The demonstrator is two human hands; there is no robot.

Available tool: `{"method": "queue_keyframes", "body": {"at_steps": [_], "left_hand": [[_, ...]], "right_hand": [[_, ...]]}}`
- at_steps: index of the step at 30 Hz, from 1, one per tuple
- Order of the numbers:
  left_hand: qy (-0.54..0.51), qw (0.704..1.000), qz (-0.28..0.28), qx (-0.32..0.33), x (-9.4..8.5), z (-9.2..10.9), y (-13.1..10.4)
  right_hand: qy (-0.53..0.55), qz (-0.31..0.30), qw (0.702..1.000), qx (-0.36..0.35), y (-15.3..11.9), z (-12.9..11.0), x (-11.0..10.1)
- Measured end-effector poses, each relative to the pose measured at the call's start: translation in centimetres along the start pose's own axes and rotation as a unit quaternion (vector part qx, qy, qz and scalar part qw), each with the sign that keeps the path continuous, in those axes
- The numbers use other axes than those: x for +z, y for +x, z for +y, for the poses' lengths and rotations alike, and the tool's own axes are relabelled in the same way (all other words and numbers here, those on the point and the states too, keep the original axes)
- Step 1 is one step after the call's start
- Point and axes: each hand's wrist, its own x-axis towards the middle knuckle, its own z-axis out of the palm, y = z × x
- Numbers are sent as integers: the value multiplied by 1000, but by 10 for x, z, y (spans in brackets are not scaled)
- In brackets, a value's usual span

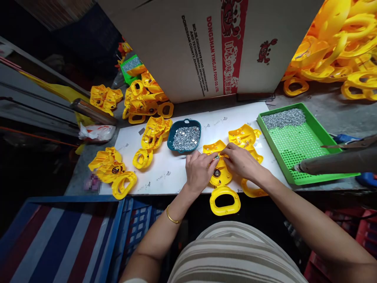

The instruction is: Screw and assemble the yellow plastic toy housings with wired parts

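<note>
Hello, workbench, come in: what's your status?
Left hand, right hand: both fingertips at yellow molded part. Teal tray of metal bits beyond left hand. Green tray off to the right.

Grey table (341,112) | printed carton (171,51), far edge | blue crate (120,224), near left corner | red crate (365,232), near right corner | left background, dark

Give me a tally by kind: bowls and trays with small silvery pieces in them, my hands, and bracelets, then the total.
Teal bowl: 1
Green trays: 2 (near tray at right, far tray at upper left)
Hands: 2 (left hand, right hand)
Gold bracelet: 1
Total: 6
</note>
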Motion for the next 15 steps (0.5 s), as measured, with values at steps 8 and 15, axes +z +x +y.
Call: {"method": "queue_keyframes", "body": {"at_steps": [8, 15], "left_hand": [[-14, 980, -156, -126, -14, 14, 6], [87, 988, -124, -38, -15, 14, -3]], "right_hand": [[-64, 3, 998, 28, -13, -8, 4], [-53, 11, 998, 12, -17, -7, 12]]}}
